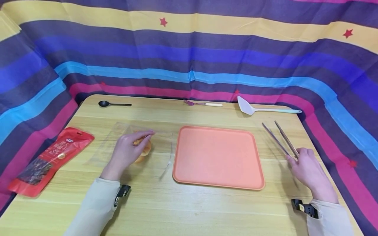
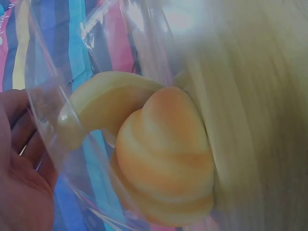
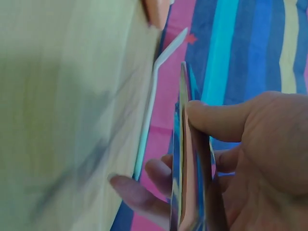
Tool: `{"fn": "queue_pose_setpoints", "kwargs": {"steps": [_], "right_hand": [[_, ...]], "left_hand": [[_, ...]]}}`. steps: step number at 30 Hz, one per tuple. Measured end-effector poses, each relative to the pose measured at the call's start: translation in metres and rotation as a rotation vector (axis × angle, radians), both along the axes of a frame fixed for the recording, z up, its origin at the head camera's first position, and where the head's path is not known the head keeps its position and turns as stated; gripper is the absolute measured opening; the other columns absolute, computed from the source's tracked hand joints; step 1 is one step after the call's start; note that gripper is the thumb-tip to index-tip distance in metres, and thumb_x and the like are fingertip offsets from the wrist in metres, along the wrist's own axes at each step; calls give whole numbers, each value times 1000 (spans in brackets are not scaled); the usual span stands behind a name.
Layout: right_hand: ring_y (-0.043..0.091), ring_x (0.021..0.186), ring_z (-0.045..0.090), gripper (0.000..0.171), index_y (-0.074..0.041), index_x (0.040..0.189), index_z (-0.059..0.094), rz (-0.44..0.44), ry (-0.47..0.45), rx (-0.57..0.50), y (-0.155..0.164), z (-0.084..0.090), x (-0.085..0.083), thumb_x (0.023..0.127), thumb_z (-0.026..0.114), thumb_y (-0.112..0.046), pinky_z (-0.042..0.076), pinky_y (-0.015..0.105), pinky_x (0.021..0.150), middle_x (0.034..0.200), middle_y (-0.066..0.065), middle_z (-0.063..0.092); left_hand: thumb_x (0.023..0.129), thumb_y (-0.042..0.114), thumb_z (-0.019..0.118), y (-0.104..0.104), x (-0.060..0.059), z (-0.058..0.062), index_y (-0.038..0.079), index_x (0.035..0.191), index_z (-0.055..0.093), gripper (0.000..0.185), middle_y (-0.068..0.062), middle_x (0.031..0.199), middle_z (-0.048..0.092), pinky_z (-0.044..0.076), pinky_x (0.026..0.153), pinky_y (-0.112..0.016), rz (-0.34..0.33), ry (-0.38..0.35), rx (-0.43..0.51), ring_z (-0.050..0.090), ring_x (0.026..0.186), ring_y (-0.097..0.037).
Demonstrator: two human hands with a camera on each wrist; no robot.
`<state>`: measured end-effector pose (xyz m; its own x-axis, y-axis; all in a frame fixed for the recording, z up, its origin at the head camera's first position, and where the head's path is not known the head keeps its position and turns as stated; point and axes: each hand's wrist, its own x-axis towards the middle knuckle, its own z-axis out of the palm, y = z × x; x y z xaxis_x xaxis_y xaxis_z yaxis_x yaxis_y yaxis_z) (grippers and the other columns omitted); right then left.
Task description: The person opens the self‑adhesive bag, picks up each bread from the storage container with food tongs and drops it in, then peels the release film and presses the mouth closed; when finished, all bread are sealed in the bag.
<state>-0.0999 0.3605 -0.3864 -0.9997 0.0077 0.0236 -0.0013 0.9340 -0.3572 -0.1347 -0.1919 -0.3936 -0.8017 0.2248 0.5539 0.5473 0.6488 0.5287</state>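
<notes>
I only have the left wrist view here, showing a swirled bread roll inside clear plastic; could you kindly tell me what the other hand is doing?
Observer: The right hand grips metal tongs near their hinge end, right of an orange tray.
Operator: Thank you. Are the tongs open or squeezed together?
Observer: In the head view their two toothed arms spread apart toward the tips, which point away from the person.
Operator: And does the tray hold anything?
Observer: Nothing shows on it; the bread roll lies left of it, inside a clear plastic bag under the left hand.
Operator: Anything else nearby?
Observer: A red snack packet lies farther left.
</notes>
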Motion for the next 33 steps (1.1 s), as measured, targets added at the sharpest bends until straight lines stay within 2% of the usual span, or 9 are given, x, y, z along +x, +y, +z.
{"fn": "queue_pose_setpoints", "kwargs": {"steps": [5,10,16,21,25,29,33], "right_hand": [[57,90,45,50,31,114,36,-29,-32,3,11,-6,-2,101,51,-16,40,69,79,103,44,36],[61,90,43,48,30,106,37,-44,-66,40,21,-7,-4,101,51,-15,38,70,81,97,46,35],[67,89,42,53,31,107,29,-124,-153,63,27,-4,-6,101,49,-18,38,71,78,95,47,31],[67,89,43,57,32,109,28,-141,-203,73,29,-2,-10,102,47,-21,39,70,76,96,48,31],[64,87,47,60,26,106,37,-175,-287,89,33,0,-12,101,49,-32,42,67,70,96,45,37],[49,77,53,56,14,96,49,-192,-364,86,38,1,-11,99,52,-41,45,56,59,89,32,47],[34,69,50,51,4,83,53,-166,-404,86,40,1,-10,98,53,-45,44,46,54,78,20,49]], "left_hand": [[85,-5,73,0,0,1,5,109,75,25,-8,106,73,58,77,-42,8,-5,-5,70,96,-27],[85,-5,73,1,-1,2,4,109,75,26,-8,106,73,59,76,-42,6,-15,-7,70,95,-27],[86,-5,73,1,-1,3,5,109,75,25,-8,106,73,59,76,-43,4,-27,-16,69,95,-26],[86,-5,73,1,-2,3,5,109,75,25,-8,106,73,59,74,-43,5,-23,-24,70,93,-26],[87,-3,72,2,-2,2,6,109,75,24,-9,105,73,60,72,-42,5,-31,-27,70,92,-26],[89,-1,71,2,-1,1,5,109,75,22,-8,103,73,59,73,-42,6,-35,-39,70,91,-25],[87,-2,72,3,0,1,4,109,75,22,-8,102,73,59,73,-43,8,-29,-42,70,89,-24]]}}
